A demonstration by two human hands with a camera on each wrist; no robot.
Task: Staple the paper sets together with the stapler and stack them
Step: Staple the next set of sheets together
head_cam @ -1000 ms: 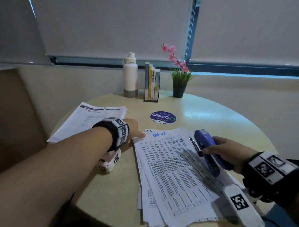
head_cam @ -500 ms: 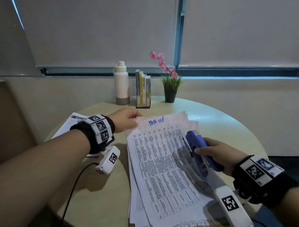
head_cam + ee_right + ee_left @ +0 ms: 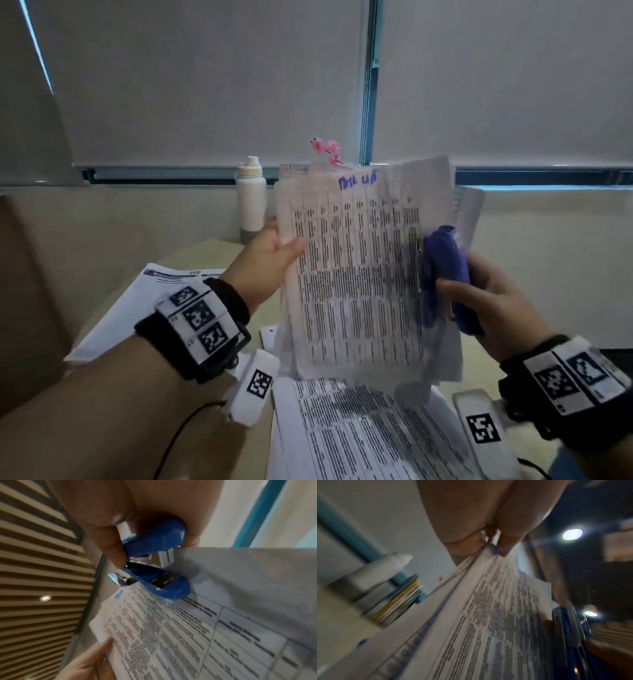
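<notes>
My left hand [image 3: 291,246] pinches the left edge of a set of printed sheets [image 3: 356,274] and holds it upright above the table. In the left wrist view the thumb and fingers of that hand [image 3: 491,545] clamp the sheet edges [image 3: 488,615]. My right hand [image 3: 457,274] grips a blue stapler [image 3: 442,250] at the set's right edge. The right wrist view shows the stapler [image 3: 164,588] with its mouth apart at the paper [image 3: 188,635]; some sheets seem to lie between its arms. More printed sheets [image 3: 359,428] lie flat below.
A second paper stack [image 3: 137,301] lies at the left of the round table [image 3: 205,253]. A white bottle [image 3: 251,198] and pink flowers [image 3: 325,149] stand at the far edge, with books [image 3: 397,601] beside the bottle. Blinds cover the window behind.
The paper set has been lifted off the table pile and now stands upright. Both hands rose with it, the stapler staying at its right edge. The head view has tilted upward.
</notes>
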